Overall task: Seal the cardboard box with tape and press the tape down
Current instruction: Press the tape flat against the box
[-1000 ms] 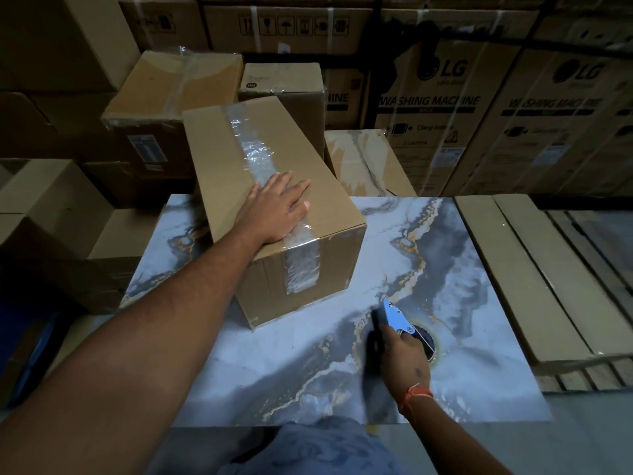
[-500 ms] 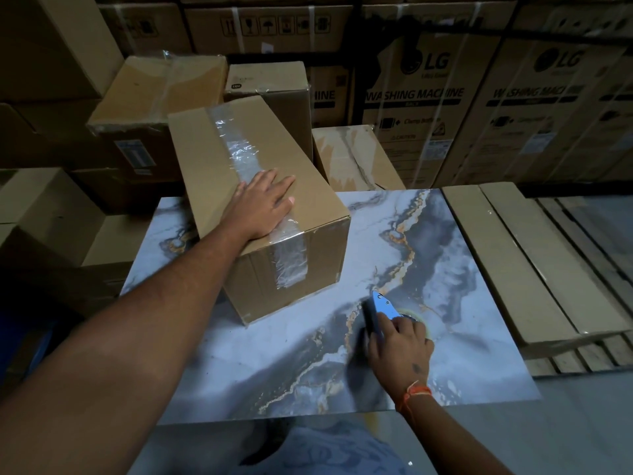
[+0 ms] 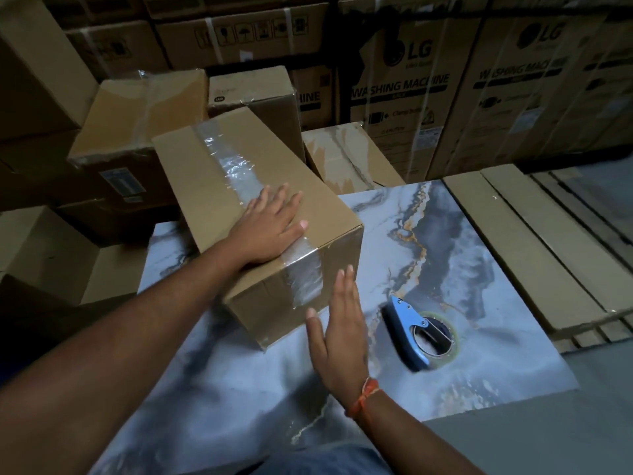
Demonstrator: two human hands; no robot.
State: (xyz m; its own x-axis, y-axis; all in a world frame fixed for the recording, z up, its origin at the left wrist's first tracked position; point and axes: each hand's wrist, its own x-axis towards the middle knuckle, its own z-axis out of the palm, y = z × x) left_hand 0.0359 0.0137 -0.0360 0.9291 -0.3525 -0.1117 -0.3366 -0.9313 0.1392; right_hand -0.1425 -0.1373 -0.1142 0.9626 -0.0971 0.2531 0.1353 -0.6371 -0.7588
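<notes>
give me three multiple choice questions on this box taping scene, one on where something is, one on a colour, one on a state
1. Where does the tape dispenser lie?
A. on top of the cardboard box
B. on the marble-patterned table, right of the box
C. in the right hand

2. What colour is the band on the right wrist?
A. orange
B. green
C. white

3. What is the left hand doing?
A. resting flat on the tape on the box top
B. gripping the dispenser
C. hanging off the table

Answers:
1 B, the dispenser sits on the table beside the cardboard box.
2 A, the wrist band below the right hand is orange.
3 A, its palm lies spread over the clear tape.
</notes>
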